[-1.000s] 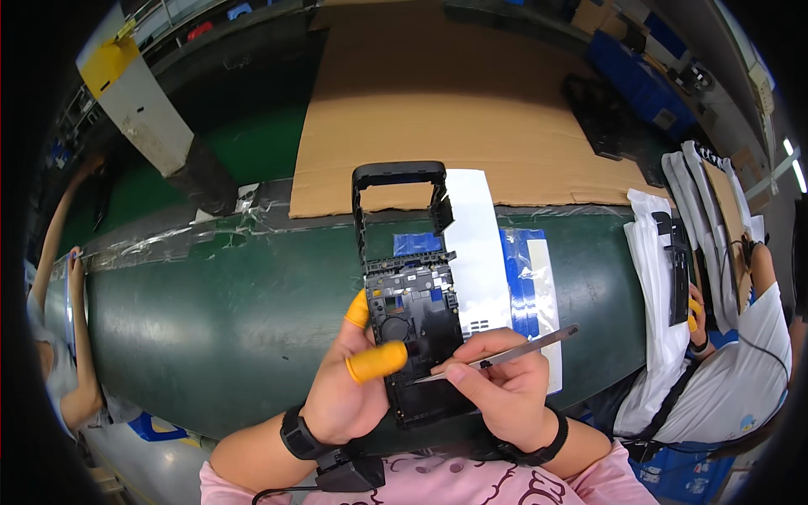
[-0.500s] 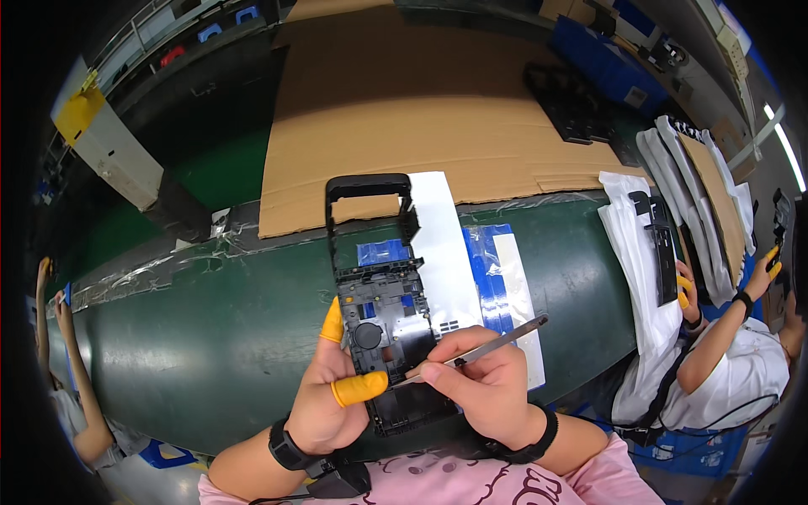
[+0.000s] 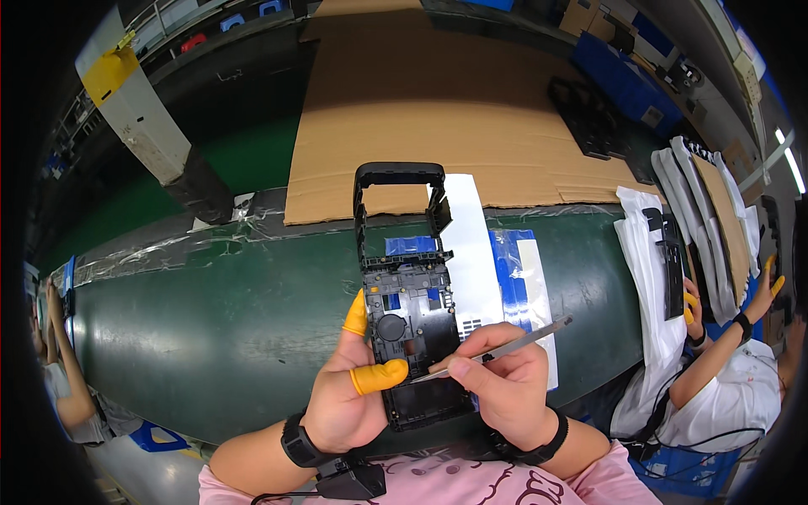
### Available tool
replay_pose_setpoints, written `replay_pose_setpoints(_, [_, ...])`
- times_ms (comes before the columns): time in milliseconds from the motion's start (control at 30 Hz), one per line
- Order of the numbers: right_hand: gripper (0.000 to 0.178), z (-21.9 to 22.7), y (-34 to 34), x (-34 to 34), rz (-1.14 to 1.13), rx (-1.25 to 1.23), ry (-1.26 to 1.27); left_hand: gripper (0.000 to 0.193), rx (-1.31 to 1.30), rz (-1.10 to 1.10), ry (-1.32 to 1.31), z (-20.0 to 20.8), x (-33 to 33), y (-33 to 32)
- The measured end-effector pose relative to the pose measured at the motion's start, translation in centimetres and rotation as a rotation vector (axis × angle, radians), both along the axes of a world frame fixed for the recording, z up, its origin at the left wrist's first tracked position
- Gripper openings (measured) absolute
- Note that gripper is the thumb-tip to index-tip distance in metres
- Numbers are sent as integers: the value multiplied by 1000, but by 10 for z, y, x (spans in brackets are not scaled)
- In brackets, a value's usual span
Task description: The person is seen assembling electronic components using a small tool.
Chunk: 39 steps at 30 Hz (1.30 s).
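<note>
We grip the black plastic frame [image 3: 410, 324] in our left hand [image 3: 345, 404], fingers closed on its near end; our right hand [image 3: 505, 387] pinches tweezers [image 3: 497, 349] against it, above the green desk [image 3: 227, 311] with cardboard [image 3: 438, 109] beyond.

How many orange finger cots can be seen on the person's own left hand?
2. One orange finger cot covers the left hand's thumb, lying across the black plastic frame; the other caps the index finger at the frame's left edge. Fingers behind the frame may hide more.

Single head-worn fisheye view, steeply downward, close above green workbench [image 3: 210, 337].
</note>
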State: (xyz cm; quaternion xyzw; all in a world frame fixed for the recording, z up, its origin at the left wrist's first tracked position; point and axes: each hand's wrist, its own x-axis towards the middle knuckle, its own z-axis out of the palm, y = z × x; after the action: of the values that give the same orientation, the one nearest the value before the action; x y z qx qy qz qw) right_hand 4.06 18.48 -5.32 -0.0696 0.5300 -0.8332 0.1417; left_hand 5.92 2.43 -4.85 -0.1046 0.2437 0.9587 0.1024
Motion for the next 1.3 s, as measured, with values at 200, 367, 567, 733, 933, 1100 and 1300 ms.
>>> replay_pose_setpoints(200, [17, -2, 2, 1, 1, 31, 19, 79, -4, -2, -9, 0, 0, 2])
replay_pose_setpoints(367, [17, -4, 3, -3, 16, 33, 5, 78, -61, -1, -13, 2, -3, 4])
replay_pose_setpoints(567, [17, -3, 3, -2, 14, 19, 26, 78, -136, -1, -4, -1, -1, 4])
replay_pose_setpoints(733, [17, -2, 1, -2, 8, 52, 32, 80, -132, 13, -18, 0, -2, 4])
replay_pose_setpoints(933, [17, 3, 5, 0, -17, 107, 26, 92, -187, -69, 34, -1, -1, 4])
replay_pose_setpoints(1100, [16, 13, 16, -3, -93, 46, 62, 98, -252, -30, 7, 5, 1, 3])
replay_pose_setpoints(1300, [13, 6, 48, -23, -236, 229, 2, 80, -137, 161, 127, 9, -6, -3])
